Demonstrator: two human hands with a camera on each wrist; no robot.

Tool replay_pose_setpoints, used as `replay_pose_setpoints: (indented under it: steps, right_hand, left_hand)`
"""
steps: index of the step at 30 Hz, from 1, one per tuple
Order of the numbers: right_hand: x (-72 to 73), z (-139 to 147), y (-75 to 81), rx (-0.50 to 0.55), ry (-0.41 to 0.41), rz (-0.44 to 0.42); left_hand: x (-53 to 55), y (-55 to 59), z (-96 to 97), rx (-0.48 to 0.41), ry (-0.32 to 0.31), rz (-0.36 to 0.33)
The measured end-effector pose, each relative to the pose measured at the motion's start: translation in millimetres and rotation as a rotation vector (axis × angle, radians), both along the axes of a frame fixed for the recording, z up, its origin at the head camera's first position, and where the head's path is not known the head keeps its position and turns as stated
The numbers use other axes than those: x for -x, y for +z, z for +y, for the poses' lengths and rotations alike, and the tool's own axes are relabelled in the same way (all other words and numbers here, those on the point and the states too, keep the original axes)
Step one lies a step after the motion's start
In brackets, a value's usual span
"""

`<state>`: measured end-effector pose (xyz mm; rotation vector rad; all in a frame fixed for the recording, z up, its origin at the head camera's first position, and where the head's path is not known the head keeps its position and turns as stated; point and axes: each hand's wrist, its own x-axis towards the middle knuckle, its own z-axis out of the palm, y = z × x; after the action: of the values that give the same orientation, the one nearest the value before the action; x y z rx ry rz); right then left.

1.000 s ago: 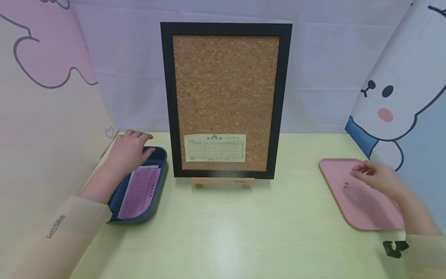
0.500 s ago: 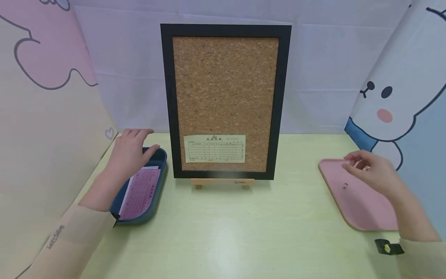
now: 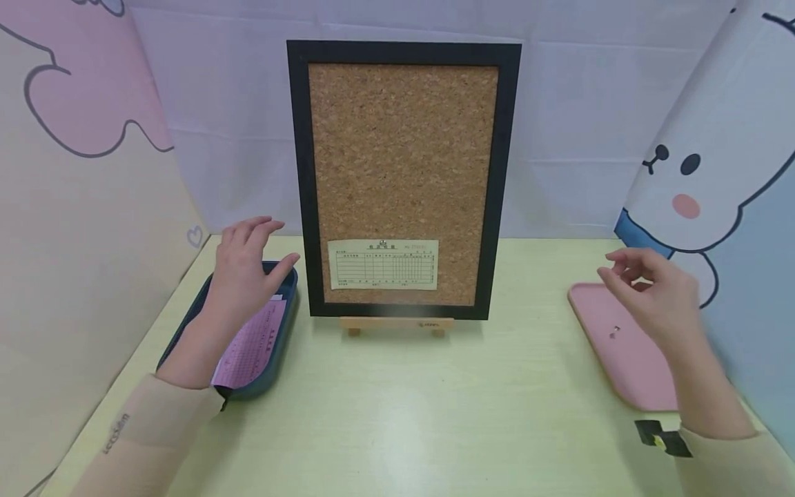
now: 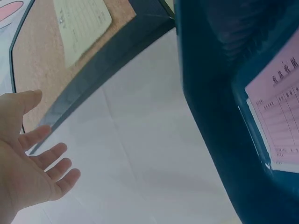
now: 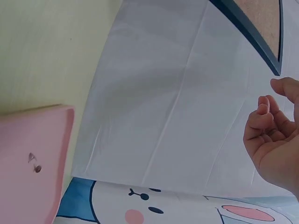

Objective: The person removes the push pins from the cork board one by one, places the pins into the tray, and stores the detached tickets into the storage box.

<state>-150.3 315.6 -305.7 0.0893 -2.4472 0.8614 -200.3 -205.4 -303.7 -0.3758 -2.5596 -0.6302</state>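
Note:
My left hand [image 3: 242, 276] is raised over the blue tray [image 3: 284, 338], fingers spread, thumb apart, holding nothing. Pink printed slips [image 3: 257, 338] lie in that tray, partly covered by my wrist. At the right, my right hand [image 3: 661, 297] hovers above the pink tray [image 3: 640, 376] with loosely bent fingers; in the right wrist view nothing shows between thumb and fingers. Tiny tack-like bits [image 5: 37, 168] lie on the pink tray. Between the hands stands a black-framed cork board [image 3: 404, 152]. A yellow printed slip [image 3: 383, 264] is on its lower left part.
A small wooden stand [image 3: 397, 322] supports the board on the pale yellow table [image 3: 404, 414]. White cloth [image 3: 565, 124] hangs behind it, and cartoon-printed panels [image 3: 81, 228] flank both sides. A black piece [image 3: 663, 440] with a yellow spot sits by my right sleeve.
My left hand has risen and shifted right, its thumb and fingers spreading wider. My right hand has moved up and left over the pink tray, its thumb and fingers parting. Trays, board and slips stay put.

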Motion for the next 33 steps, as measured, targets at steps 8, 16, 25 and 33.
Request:
replay_pose_setpoints:
  steps: [8,16,25,33]
  right_hand:
    - [-2.4,-32.4,3.7,0.177,-0.021,0.111]
    - [-1.9,-64.4,-3.0,0.294,0.091,0.309]
    - [4.2,-100.7,-8.4,0.393,0.247,0.411]
    - [9.4,-131.7,-14.7,0.442,0.360,0.427]
  left_hand:
    - [-4.7,-3.1,10.8,-0.106,-0.009,0.068]
    - [-8.2,-13.3,23.1,-0.192,-0.036,0.122]
    - [-9.9,-20.6,35.0,-0.277,-0.022,0.065]
    - [-6.4,-31.5,46.7,-0.309,-0.049,0.054]
